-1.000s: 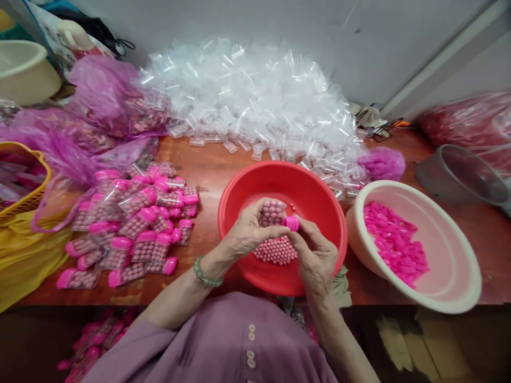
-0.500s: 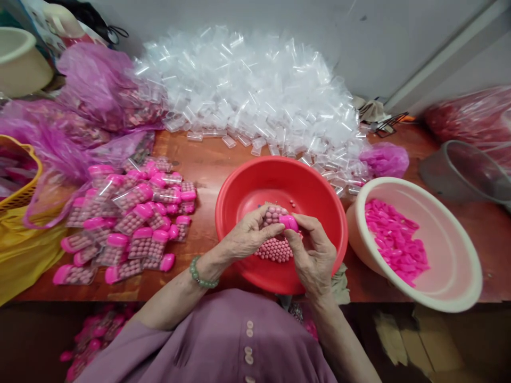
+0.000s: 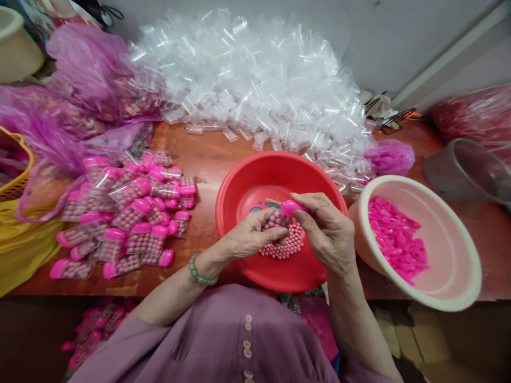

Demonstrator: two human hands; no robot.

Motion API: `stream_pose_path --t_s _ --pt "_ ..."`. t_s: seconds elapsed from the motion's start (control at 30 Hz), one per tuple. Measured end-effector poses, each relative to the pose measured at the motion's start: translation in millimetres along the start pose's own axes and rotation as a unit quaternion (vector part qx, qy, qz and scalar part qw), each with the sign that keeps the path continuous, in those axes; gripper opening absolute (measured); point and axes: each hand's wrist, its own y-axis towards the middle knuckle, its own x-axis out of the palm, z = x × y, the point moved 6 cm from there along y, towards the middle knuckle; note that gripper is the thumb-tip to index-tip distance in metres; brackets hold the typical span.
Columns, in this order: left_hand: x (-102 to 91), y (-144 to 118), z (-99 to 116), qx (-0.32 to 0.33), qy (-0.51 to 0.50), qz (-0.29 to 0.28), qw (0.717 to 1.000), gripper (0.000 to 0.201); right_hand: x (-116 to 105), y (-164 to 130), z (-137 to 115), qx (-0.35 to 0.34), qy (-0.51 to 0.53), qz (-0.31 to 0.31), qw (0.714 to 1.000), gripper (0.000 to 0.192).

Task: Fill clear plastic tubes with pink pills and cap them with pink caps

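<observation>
Since the last frame my right hand (image 3: 329, 231) has lifted the pink cap (image 3: 290, 207) onto the filled tube (image 3: 275, 219) — gripped in my left hand (image 3: 251, 236), axis pointing rightward over the red basin (image 3: 255, 181)

The red basin (image 3: 239, 197) is smooth, glossy plastic. The cream bowl (image 3: 459, 266) looks like plastic too, with a softer shine. The pink caps (image 3: 395, 239) are shiny plastic. The clear tubes (image 3: 255, 80) are thin, transparent plastic and they glitter. The bench (image 3: 203, 154) is brown wood with a dull finish. The purple sleeve (image 3: 223, 340) is matt cloth.
</observation>
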Motion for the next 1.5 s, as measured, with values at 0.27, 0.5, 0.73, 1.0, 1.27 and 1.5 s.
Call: stream_pose_path --t_s 0.27,0.5,0.73,1.0,1.27,1.5 --pt "-2.0 -0.9 -0.8 -0.012 0.035 -0.022 0.999 0.034 12.1 7.0 -2.8 -0.032 -0.035 -0.064 0.997 0.024" --pt "-12.8 -1.8 1.5 -0.014 -0.027 0.016 0.999 0.036 0.6 8.9 -2.4 -0.04 -0.096 -0.113 0.988 0.026" --pt "-17.1 -1.5 -0.8 -0.027 -0.019 0.015 0.999 0.034 1.6 12.2 -0.6 -0.044 -0.078 -0.073 0.993 0.026" --pt "-16.8 -0.8 1.5 -0.014 -0.012 0.006 1.0 0.039 20.8 16.7 -2.3 -0.067 -0.049 -0.096 0.992 0.022" --pt "-18.6 -1.7 0.8 -0.019 -0.002 -0.001 1.0 0.034 13.9 12.5 2.1 -0.047 -0.048 -0.091 0.994 0.024" --pt "-15.1 -2.3 -0.9 -0.029 -0.017 -0.029 0.999 0.036 25.3 12.2 6.1 -0.028 -0.008 -0.089 0.996 0.025"
